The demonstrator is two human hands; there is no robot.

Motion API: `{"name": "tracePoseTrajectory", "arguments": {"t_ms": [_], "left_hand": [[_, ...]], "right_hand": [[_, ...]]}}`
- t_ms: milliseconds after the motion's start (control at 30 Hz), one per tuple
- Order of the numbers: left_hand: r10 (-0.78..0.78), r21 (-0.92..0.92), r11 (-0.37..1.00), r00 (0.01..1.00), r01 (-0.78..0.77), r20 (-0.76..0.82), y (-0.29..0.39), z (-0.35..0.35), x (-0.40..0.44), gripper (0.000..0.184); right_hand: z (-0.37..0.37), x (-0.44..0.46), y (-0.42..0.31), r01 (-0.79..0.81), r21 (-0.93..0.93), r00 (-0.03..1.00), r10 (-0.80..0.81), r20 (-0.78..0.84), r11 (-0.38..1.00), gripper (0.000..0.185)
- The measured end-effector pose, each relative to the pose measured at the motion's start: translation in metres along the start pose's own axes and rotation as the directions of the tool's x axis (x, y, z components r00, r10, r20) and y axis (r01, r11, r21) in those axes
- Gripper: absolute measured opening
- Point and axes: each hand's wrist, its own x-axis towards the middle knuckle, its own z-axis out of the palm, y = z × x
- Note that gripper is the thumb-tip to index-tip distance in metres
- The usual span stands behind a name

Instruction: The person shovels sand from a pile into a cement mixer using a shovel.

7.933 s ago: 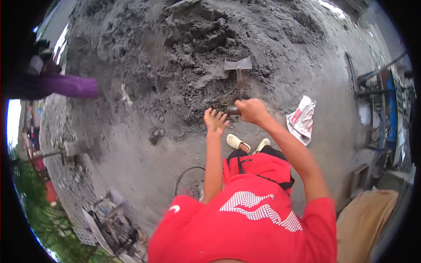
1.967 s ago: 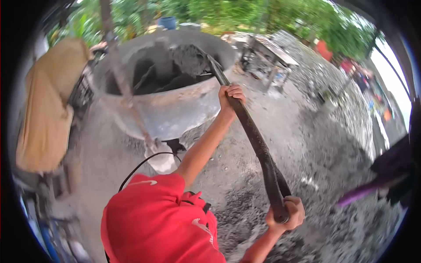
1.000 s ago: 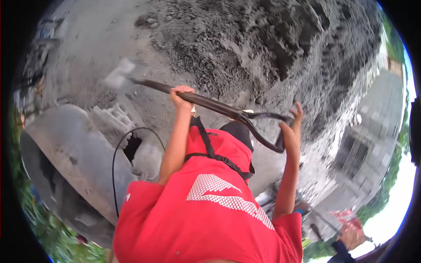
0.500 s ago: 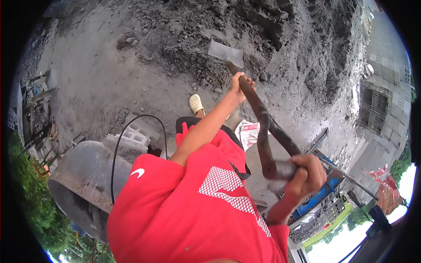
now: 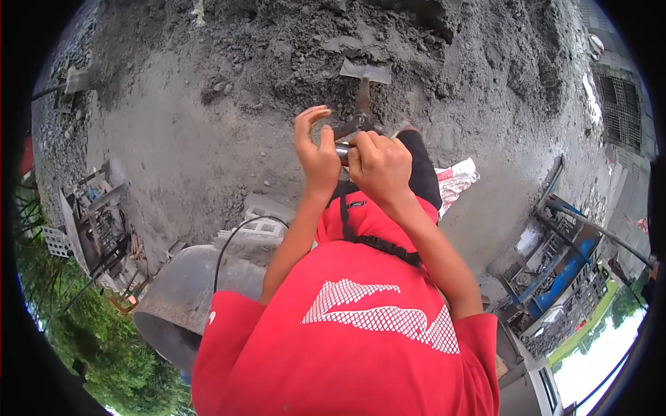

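Note:
A shovel points away from me, its metal blade resting against the grey sandy heap. My right hand is closed around the crossbar grip at the near end of its forked handle. Beside that grip, my left hand is raised with fingers curved and thumb apart. Its palm is close to the grip's end; whether they touch I cannot tell. Part of the handle is hidden behind my hands.
The grey heap spreads across the far side. A large metal drum stands at my left, near hollow concrete blocks. A white and red sack lies at my right, and a blue metal frame stands farther right.
My left hand has come off the shovel's shaft and back beside the grip. My right hand, still on the grip, has moved forward and left. The shovel now points more straight ahead.

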Motion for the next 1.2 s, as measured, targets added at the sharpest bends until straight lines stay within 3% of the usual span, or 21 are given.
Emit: {"name": "tracePoseTrajectory", "arguments": {"t_ms": [100, 133, 233, 367, 467, 500, 533, 567, 600, 633, 667, 700, 767, 933, 1067, 1200], "left_hand": [[0.181, 0.176, 0.971, 0.978, -0.161, -0.102, 0.0, 0.003, -0.009, 0.023], [0.151, 0.116, 0.984, 0.978, -0.134, -0.146, 0.002, 0.005, -0.012, 0.024], [0.169, 0.197, 0.97, 0.977, -0.142, -0.127, -0.004, 0.005, -0.015, 0.031], [0.21, 0.107, 0.976, 0.953, -0.191, -0.219, -0.011, 0.006, -0.008, 0.033], [0.186, -0.075, 0.971, 0.912, -0.228, -0.365, -0.018, 0.019, 0.02, 0.029], [0.174, -0.036, 0.98, 0.935, -0.194, -0.31, -0.061, 0.036, 0.065, 0.024], [0.125, 0.026, 0.992, 0.961, -0.122, -0.248, -0.101, 0.047, 0.103, 0.02], [0.223, 0.176, 0.966, 0.958, -0.192, -0.178, -0.108, 0.04, 0.097, 0.019], [0.349, 0.297, 0.904, 0.933, -0.308, -0.093, -0.105, 0.04, 0.106, 0.018], [0.365, 0.268, 0.905, 0.927, -0.331, -0.085, -0.119, 0.045, 0.103, 0.018], [0.37, 0.239, 0.912, 0.921, -0.334, -0.122, -0.12, 0.059, 0.14, 0.018], [0.329, 0.225, 0.928, 0.935, -0.295, -0.13, -0.123, 0.062, 0.147, 0.018], [0.119, 0.235, 0.968, 0.987, -0.09, -0.112, -0.139, 0.042, 0.081, 0.018], [0.066, 0.305, 0.952, 0.995, -0.039, -0.081, -0.132, 0.036, 0.08, 0.017], [-0.076, 0.235, 0.967, 0.993, 0.095, -0.089, -0.145, 0.029, 0.077, 0.019], [-0.119, 0.158, 0.978, 0.988, 0.134, -0.103, -0.159, 0.021, 0.061, 0.018]], "right_hand": [[0.001, 0.0, -0.003, -0.017, 0.012, 0.999, 0.016, 0.05, 1.0, 0.011], [0.0, -0.004, -0.004, -0.036, 0.006, 0.996, 0.035, 0.088, 0.999, 0.012], [-0.006, 0.001, -0.003, -0.014, 0.001, 0.987, 0.014, 0.163, 1.0, 0.017], [-0.004, 0.007, -0.002, 0.027, 0.001, 0.98, -0.027, 0.197, 1.0, 0.018], [0.004, 0.046, 0.002, 0.126, -0.046, 0.989, -0.122, 0.088, 0.991, 0.019], [0.054, 0.067, 0.038, -0.01, -0.01, 0.999, 0.01, 0.045, 1.0, 0.019], [0.085, 0.059, 0.056, -0.007, -0.04, 0.999, 0.008, 0.032, 0.999, 0.019], [0.105, 0.029, 0.061, -0.001, -0.047, 0.997, 0.004, 0.074, 0.999, 0.02], [0.118, 0.025, 0.071, 0.033, -0.066, 0.997, -0.029, 0.071, 0.997, 0.021], [0.122, 0.067, 0.092, 0.099, -0.115, 0.995, -0.1, -0.005, 0.988, 0.023], [0.088, 0.105, 0.085, 0.45, 0.041, 0.882, -0.437, -0.175, 0.892, 0.021], [0.097, 0.111, 0.087, 0.313, -0.015, 0.94, -0.313, -0.135, 0.949, 0.023], [0.122, 0.05, 0.083, -0.056, -0.116, 0.998, 0.06, 0.028, 0.992, 0.027], [0.126, 0.048, 0.08, -0.079, -0.146, 0.995, 0.088, 0.056, 0.986, 0.026], [0.126, 0.044, 0.069, -0.081, -0.104, 0.993, 0.089, 0.074, 0.991, 0.026], [0.136, 0.026, 0.065, -0.087, -0.066, 0.99, 0.094, 0.104, 0.994, 0.024]]}}
